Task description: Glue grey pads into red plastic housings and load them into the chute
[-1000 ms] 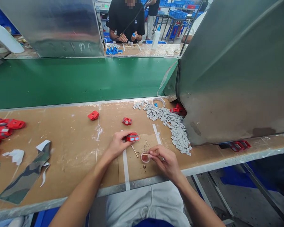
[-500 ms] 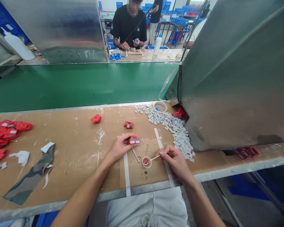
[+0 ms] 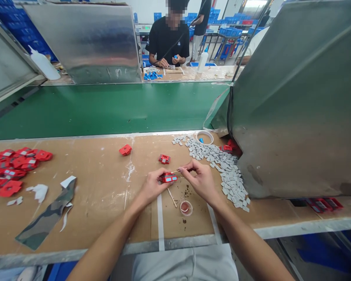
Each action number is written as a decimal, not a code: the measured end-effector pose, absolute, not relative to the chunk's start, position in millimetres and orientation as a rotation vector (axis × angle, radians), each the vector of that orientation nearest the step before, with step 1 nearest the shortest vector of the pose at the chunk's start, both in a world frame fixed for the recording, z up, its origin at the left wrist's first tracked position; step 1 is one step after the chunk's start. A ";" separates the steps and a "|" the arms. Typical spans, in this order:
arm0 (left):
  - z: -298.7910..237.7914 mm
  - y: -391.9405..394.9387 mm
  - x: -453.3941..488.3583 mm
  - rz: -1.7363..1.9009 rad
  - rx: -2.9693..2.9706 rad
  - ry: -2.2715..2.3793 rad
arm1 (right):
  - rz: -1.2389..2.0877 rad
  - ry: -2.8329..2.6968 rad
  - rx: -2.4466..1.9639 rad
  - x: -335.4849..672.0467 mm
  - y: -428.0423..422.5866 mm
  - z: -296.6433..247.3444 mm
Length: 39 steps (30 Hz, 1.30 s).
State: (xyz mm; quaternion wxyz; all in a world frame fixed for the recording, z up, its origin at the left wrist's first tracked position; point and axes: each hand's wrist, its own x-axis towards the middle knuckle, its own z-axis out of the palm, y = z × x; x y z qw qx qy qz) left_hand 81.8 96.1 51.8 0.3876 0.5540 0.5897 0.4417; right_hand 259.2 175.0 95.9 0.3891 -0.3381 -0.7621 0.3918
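Observation:
My left hand (image 3: 152, 185) pinches a small red plastic part (image 3: 168, 178) just above the brown worktop (image 3: 99, 195). My right hand (image 3: 199, 180) is closed on a thin wooden stick (image 3: 175, 171) whose tip rests at the top of that red part. Below the hands sits a small clear cup (image 3: 186, 207) with reddish liquid. A second wooden stick (image 3: 172, 198) lies beside the cup. Another red part (image 3: 164, 159) lies a little farther away.
A heap of small grey chips (image 3: 222, 166) spreads to the right, against a large metal chute (image 3: 295, 101). Several red parts (image 3: 17, 166) pile at the left, near camouflage tape scraps (image 3: 43, 218). A green conveyor belt (image 3: 105, 109) runs behind. Another person (image 3: 169, 39) works opposite.
My right hand lifted the stick out of the small cup and brought its tip up to the red part in my left hand. The camera view tilted upward slightly.

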 end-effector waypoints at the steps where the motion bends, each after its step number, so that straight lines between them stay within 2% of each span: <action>1: 51.8 96.3 82.0 1.118 1.410 1.503 | 0.990 -1.947 -0.862 259.3 174.1 94.0; 32: 58.6 96.4 80.9 1.084 1.507 1.512 | 0.858 -2.048 -0.748 252.7 168.8 85.3; 39: 57.5 96.4 80.7 1.091 1.474 1.492 | 0.911 -2.014 -0.755 254.0 170.8 86.8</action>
